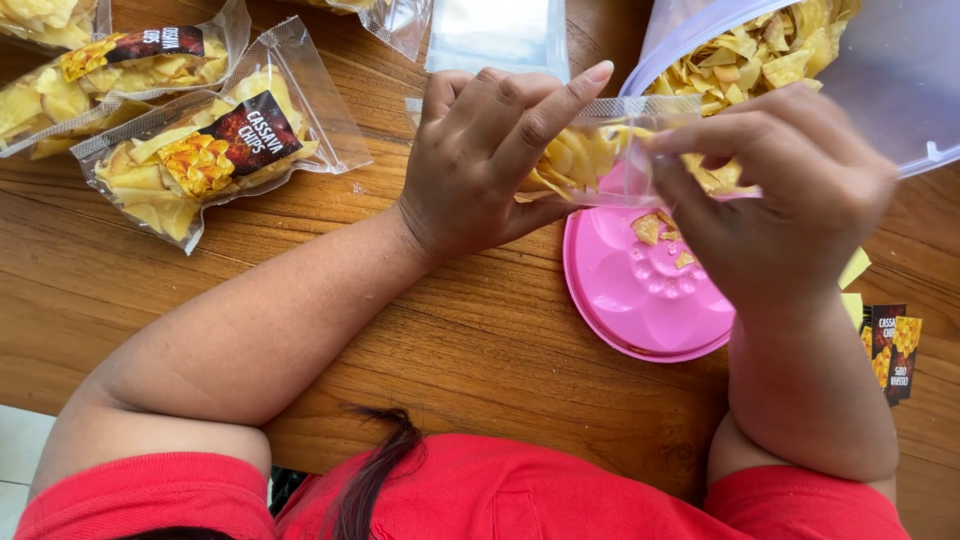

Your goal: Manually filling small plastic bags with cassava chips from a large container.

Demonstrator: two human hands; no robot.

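Above the pink round lid (pixel 640 300) on the wooden table (pixel 480 350), a small clear plastic bag (pixel 610 150) hangs between the person's two hands. It is see-through, with a textured strip along its top edge, and it holds thin, pale yellow chips bunched towards the left side. A few broken chip pieces (pixel 660 235) lie on the lid beneath it.

Space is tight at the far side. A large clear tub (pixel 890 80) full of the same yellow chips leans in from the top right, its rim just behind the bag. To the left, well apart from the hands, lie sealed packets of chips (pixel 210 150) with dark labels, one overlapping another at the top left corner. A stack of loose dark labels (pixel 890 345) sits by the right wrist, near the table's right side. The near table edge runs just in front of the person's red shirt, and bare wood shows between the forearms.

The left hand (pixel 490 160) pinches the bag's left upper corner, thumb beneath and forefinger stretched along the top strip. The right hand (pixel 790 190) grips the bag's right end, fingers curled over it and hiding that side. Both hands are closed on the bag, with a short stretch of it showing between them.
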